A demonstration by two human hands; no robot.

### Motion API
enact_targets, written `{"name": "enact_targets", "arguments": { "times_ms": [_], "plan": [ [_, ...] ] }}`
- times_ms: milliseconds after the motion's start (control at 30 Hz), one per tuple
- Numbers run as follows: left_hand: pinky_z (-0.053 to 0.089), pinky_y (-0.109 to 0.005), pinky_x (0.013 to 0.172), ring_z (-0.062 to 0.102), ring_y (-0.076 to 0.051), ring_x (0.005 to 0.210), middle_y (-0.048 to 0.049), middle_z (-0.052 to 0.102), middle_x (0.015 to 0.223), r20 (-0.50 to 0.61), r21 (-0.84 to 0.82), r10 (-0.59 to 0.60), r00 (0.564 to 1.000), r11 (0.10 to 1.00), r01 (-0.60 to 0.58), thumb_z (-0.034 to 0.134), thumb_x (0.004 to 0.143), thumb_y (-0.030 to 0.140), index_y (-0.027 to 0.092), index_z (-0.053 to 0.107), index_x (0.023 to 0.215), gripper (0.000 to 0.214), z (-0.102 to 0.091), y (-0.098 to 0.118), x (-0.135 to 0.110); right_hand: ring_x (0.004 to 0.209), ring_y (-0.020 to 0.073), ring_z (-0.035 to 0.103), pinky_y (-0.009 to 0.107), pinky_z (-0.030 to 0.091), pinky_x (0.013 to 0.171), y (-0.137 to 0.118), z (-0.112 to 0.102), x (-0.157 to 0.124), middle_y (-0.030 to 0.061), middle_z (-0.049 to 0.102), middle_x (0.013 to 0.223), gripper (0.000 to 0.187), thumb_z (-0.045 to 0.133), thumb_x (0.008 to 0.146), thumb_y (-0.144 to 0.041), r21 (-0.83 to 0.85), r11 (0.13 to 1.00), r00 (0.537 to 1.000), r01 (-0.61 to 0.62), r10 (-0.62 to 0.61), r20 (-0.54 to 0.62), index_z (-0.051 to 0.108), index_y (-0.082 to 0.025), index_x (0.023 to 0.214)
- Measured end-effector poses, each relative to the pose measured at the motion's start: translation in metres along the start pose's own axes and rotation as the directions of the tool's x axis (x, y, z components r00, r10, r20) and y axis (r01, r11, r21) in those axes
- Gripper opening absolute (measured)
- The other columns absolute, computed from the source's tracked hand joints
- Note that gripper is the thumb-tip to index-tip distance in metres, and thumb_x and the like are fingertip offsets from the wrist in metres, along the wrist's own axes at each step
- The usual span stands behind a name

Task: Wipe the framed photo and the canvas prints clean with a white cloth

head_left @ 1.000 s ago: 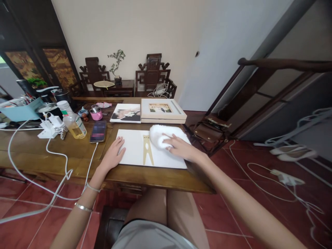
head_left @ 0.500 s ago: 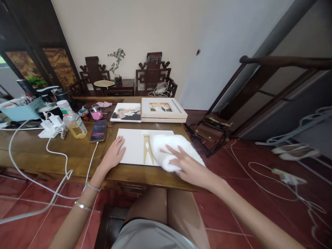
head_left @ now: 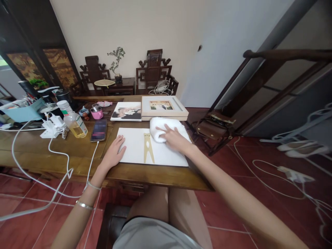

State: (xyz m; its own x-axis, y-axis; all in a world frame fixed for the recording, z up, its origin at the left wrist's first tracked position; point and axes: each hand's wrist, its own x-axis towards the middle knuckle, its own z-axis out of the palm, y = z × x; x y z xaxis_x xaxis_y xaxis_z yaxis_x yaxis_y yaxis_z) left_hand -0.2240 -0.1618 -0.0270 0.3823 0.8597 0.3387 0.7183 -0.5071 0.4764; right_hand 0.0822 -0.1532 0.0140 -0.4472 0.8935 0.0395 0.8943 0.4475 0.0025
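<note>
A flat white board or album cover (head_left: 132,147) lies on the table in front of me, with a gold wishbone-shaped strip (head_left: 148,148) down its middle. My left hand (head_left: 114,152) rests on its left edge, open, fingers laid flat. Folded thickly, a fluffy white towel (head_left: 169,124) covers the upper right part of the board. My right hand (head_left: 175,138) holds the towel from above, fingers spaced over its folds; the thumb is hard to make out.
Behind the board lie a photo panel (head_left: 126,111) and a pale framed box (head_left: 166,113). To the left are a phone (head_left: 99,130) on a white cable, a bottle of yellow liquid (head_left: 76,124), a pink cup (head_left: 97,112) and a power strip (head_left: 52,128). The table's right edge is close.
My right hand has moved the towel away from me, from the board's lower right to its upper right, uncovering the lower right corner. My left hand stays on the left edge.
</note>
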Motion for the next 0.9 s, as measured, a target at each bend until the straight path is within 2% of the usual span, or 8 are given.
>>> {"name": "enact_targets", "arguments": {
  "times_ms": [67, 133, 267, 400, 533, 667, 800, 900],
  "plan": [
    [0.027, -0.048, 0.114, 0.034, -0.026, 0.138, -0.0144, 0.044, 0.144, 0.001, 0.001, -0.003, 1.0, 1.0, 0.003, 0.041, 0.091, 0.037, 0.013, 0.051, 0.131, 0.048, -0.001, 0.0, 0.0, 0.139, 0.0408, 0.019, 0.075, 0.031, 0.096, -0.001, -0.001, 0.009, 0.0037, 0.033, 0.151, 0.061, 0.038, 0.068, 0.007, 0.006, 1.0, 1.0, -0.015, 0.015, -0.003, 0.065, -0.02, 0.115],
    [0.027, -0.048, 0.114, 0.034, -0.026, 0.138, -0.0156, 0.043, 0.144, 0.007, 0.005, -0.007, 1.0, 1.0, 0.007, 0.041, 0.091, 0.038, 0.012, 0.051, 0.131, 0.049, -0.001, 0.001, 0.0, 0.139, 0.0411, 0.018, 0.074, 0.029, 0.098, -0.007, -0.001, 0.002, 0.0038, 0.033, 0.151, 0.059, 0.038, 0.068, 0.007, 0.006, 1.0, 1.0, -0.005, 0.005, -0.008, 0.066, -0.018, 0.114],
    [0.026, -0.047, 0.115, 0.033, -0.026, 0.138, -0.0159, 0.043, 0.144, 0.012, 0.006, -0.002, 1.0, 1.0, 0.002, 0.04, 0.092, 0.037, 0.011, 0.05, 0.132, 0.049, 0.001, 0.001, 0.001, 0.14, 0.0408, 0.014, 0.072, 0.026, 0.103, -0.03, -0.002, -0.051, 0.0035, 0.031, 0.151, 0.054, 0.04, 0.064, 0.005, 0.025, 0.997, 0.997, 0.077, -0.077, -0.01, 0.07, -0.017, 0.103],
    [0.026, -0.048, 0.115, 0.033, -0.026, 0.138, -0.0134, 0.043, 0.145, 0.002, 0.006, 0.006, 1.0, 1.0, -0.006, 0.04, 0.091, 0.036, 0.013, 0.05, 0.133, 0.048, 0.003, 0.0, 0.0, 0.142, 0.0366, 0.011, 0.069, 0.023, 0.108, -0.052, -0.005, -0.115, -0.0038, 0.029, 0.152, 0.054, 0.04, 0.058, 0.003, 0.088, 0.981, 0.985, 0.172, -0.172, -0.013, 0.073, -0.023, 0.091],
    [0.026, -0.048, 0.115, 0.033, -0.026, 0.139, -0.0132, 0.043, 0.145, -0.002, 0.008, 0.002, 1.0, 1.0, -0.002, 0.04, 0.091, 0.036, 0.013, 0.049, 0.133, 0.049, 0.004, 0.0, 0.0, 0.143, 0.03, 0.009, 0.065, 0.021, 0.111, -0.056, -0.009, -0.14, -0.0074, 0.03, 0.15, 0.056, 0.037, 0.053, 0.003, 0.157, 0.965, 0.977, 0.212, -0.212, -0.016, 0.073, -0.027, 0.085],
    [0.026, -0.047, 0.115, 0.033, -0.026, 0.139, -0.0131, 0.043, 0.145, 0.003, -0.002, 0.004, 1.0, 1.0, -0.004, 0.04, 0.091, 0.037, 0.013, 0.05, 0.132, 0.048, 0.002, 0.001, 0.0, 0.143, 0.0285, 0.008, 0.066, 0.017, 0.11, -0.037, -0.008, -0.108, -0.0025, 0.032, 0.151, 0.057, 0.036, 0.054, 0.001, 0.225, 0.959, 0.983, 0.174, -0.181, 0.008, 0.071, -0.023, 0.092],
    [0.025, -0.046, 0.115, 0.033, -0.026, 0.139, -0.0146, 0.044, 0.144, 0.01, -0.015, 0.0, 1.0, 1.0, 0.0, 0.041, 0.091, 0.038, 0.012, 0.051, 0.131, 0.049, 0.0, 0.001, 0.001, 0.143, 0.0315, 0.011, 0.069, 0.017, 0.107, -0.006, -0.001, -0.041, 0.0043, 0.035, 0.15, 0.058, 0.037, 0.062, 0.0, 0.252, 0.961, 0.993, 0.114, -0.121, 0.013, 0.066, -0.019, 0.108],
    [0.025, -0.047, 0.115, 0.032, -0.026, 0.139, -0.016, 0.043, 0.144, 0.015, -0.02, -0.001, 1.0, 1.0, 0.002, 0.041, 0.091, 0.038, 0.011, 0.051, 0.131, 0.049, -0.001, 0.001, 0.001, 0.142, 0.034, 0.017, 0.071, 0.017, 0.104, 0.008, 0.004, 0.003, 0.0069, 0.039, 0.148, 0.056, 0.038, 0.069, -0.002, 0.217, 0.976, 1.0, 0.021, -0.019, -0.015, 0.063, -0.018, 0.116]
  ]
}}
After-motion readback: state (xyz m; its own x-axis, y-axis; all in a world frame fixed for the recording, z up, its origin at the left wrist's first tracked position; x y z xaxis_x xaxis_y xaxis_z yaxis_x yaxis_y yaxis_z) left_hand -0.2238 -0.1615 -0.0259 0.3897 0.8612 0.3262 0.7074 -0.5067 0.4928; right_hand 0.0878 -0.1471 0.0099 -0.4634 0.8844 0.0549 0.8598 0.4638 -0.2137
